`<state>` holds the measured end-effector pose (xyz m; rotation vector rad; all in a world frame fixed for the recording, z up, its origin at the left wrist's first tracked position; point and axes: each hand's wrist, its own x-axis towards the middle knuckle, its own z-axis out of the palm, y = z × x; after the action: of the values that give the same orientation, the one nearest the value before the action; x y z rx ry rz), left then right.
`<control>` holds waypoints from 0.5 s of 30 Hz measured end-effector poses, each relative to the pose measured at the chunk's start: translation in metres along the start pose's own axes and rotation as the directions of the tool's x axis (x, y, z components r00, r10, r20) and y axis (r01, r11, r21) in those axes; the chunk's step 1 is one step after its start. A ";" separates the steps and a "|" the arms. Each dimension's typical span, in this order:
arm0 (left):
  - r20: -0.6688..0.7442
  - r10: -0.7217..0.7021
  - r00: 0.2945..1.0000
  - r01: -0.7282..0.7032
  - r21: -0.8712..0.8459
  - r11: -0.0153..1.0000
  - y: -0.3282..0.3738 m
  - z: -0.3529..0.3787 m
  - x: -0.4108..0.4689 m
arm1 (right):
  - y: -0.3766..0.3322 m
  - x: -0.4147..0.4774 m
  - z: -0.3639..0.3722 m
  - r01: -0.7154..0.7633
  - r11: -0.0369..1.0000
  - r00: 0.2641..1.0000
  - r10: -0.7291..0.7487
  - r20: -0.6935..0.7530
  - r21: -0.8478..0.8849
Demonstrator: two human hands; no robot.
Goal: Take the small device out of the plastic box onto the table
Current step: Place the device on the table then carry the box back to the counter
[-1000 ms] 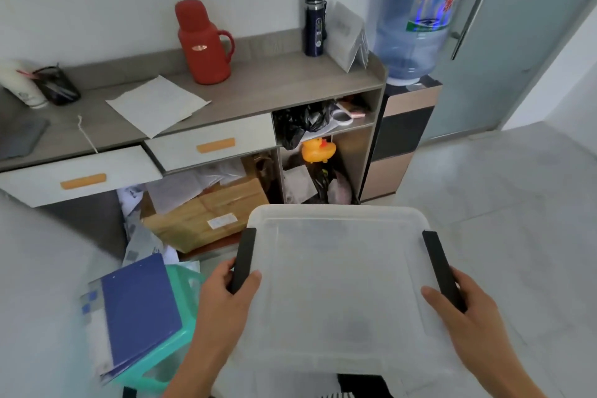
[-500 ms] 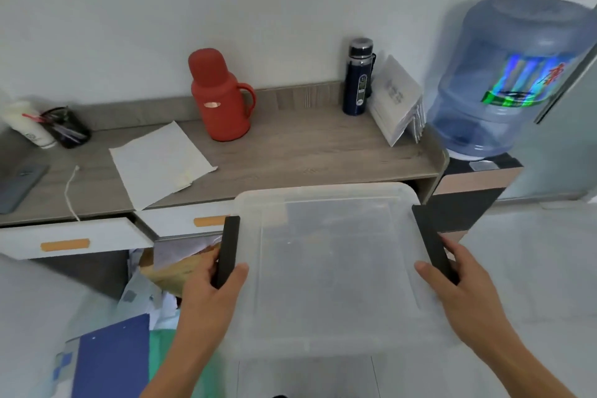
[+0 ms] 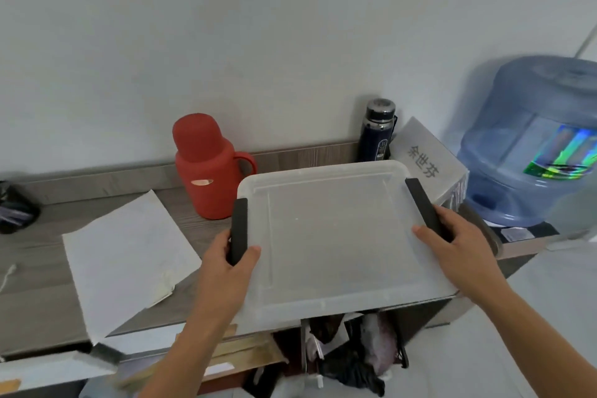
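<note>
A translucent plastic box (image 3: 336, 236) with its lid on and a black clip on each side is over the right part of the wooden table top (image 3: 206, 236). My left hand (image 3: 231, 263) grips the left black clip (image 3: 238, 226). My right hand (image 3: 455, 242) grips the right black clip (image 3: 423, 203). The frosted lid hides whatever is inside; no small device shows.
On the table stand a red thermos jug (image 3: 206, 168), a dark blue flask (image 3: 378, 132), a folded name card (image 3: 426, 161) and a sheet of paper (image 3: 126, 262). A blue water bottle (image 3: 529, 145) is at the right. Open drawers and clutter lie below.
Both hands have lifted the box up from low near the floor and carried it forward over the table top. My view has risen with it.
</note>
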<state>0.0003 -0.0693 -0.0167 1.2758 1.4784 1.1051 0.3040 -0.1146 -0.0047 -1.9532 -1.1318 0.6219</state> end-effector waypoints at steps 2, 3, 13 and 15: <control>0.046 -0.004 0.999 0.004 -0.004 1.000 -0.001 0.005 0.028 | -0.005 0.023 0.010 -0.013 0.999 1.000 0.013 -0.016 -0.036; 0.069 -0.010 0.998 0.010 0.001 1.000 -0.002 0.008 0.039 | -0.005 0.033 0.015 -0.030 0.998 0.999 0.029 -0.017 -0.051; 0.059 -0.073 0.996 0.072 0.017 0.997 -0.019 0.029 0.097 | -0.002 0.095 0.038 -0.130 0.991 0.991 0.128 0.046 0.033; 0.047 -0.082 0.996 0.082 0.008 0.997 -0.018 0.032 0.099 | -0.001 0.100 0.038 -0.140 0.988 0.990 0.137 0.044 0.068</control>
<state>0.0178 0.0298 -0.0477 1.2264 1.4861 1.0113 0.3240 -0.0123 -0.0285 -1.9783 -0.9895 0.7669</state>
